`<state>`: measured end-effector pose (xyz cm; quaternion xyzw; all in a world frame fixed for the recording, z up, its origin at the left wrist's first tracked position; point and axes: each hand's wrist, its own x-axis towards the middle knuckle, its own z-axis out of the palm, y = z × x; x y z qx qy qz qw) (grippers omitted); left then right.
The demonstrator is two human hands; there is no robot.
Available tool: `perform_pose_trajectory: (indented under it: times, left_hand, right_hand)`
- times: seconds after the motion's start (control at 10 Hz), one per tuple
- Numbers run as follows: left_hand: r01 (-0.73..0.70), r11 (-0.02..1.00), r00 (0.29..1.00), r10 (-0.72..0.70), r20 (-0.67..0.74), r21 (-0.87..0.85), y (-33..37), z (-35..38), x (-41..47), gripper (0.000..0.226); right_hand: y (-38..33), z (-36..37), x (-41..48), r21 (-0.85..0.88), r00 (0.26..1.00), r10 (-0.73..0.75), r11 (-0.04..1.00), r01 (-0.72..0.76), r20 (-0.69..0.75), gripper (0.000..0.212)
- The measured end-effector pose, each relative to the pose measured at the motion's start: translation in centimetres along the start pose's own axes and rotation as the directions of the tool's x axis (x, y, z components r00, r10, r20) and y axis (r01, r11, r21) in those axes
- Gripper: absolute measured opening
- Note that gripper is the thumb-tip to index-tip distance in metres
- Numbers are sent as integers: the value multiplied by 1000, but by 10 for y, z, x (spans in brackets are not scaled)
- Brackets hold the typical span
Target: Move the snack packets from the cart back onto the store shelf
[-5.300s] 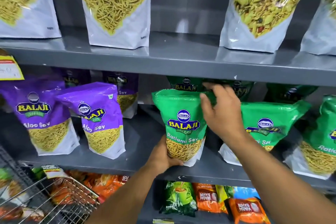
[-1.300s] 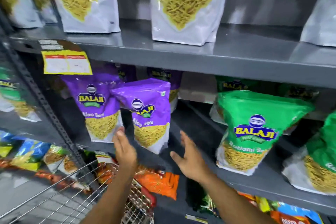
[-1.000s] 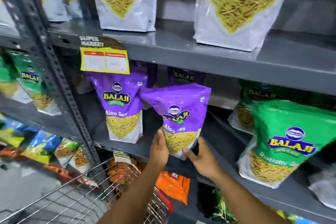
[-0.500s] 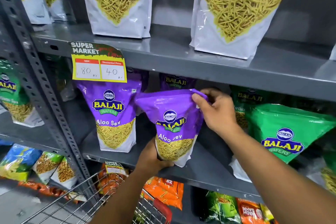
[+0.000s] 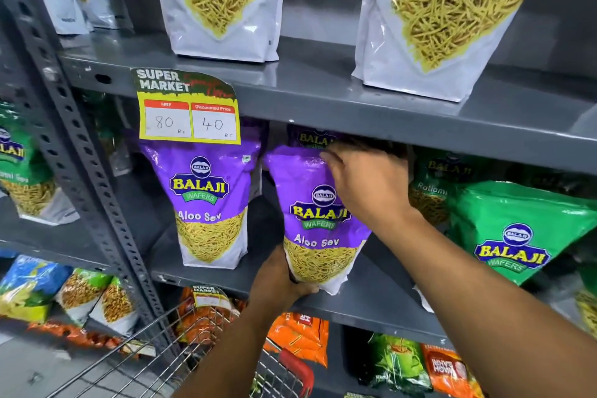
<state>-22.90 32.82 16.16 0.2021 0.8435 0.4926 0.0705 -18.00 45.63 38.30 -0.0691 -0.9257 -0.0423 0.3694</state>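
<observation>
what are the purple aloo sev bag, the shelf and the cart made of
Purple Aloo Sev bag: looks like glossy printed plastic film; it creases and shines.
Shelf: apparently grey painted metal, with a perforated upright and chipped paint.
Cart: bare metal wire, shiny, with a red rim, likely plastic.

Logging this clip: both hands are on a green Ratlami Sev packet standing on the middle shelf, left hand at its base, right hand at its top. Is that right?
Not quite. The head view shows the packet in hand is the purple Aloo Sev packet, not a green one. The rest holds: left hand at its base, right hand at its top, on the middle shelf.
</observation>
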Motion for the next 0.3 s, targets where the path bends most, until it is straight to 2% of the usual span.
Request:
perform_pose_trajectory:
  times: [0.1, 0.2, 0.3]
  left_hand:
    - [5, 999, 1000, -4, -3, 42, 0, 0, 4, 85]
    - [13, 998, 1000, -15, 18, 68, -7, 2, 0, 84]
    - [6, 1000, 1000, -6, 31, 0, -14, 0, -6, 93]
  right_hand:
    - [-1, 7, -5, -39, 989, 68, 997, -73, -128, 24]
    - [-4, 5, -13, -32, 995, 95, 995, -97, -42, 28]
    - [1, 5, -36, -20, 998, 14, 1000, -12, 63, 46]
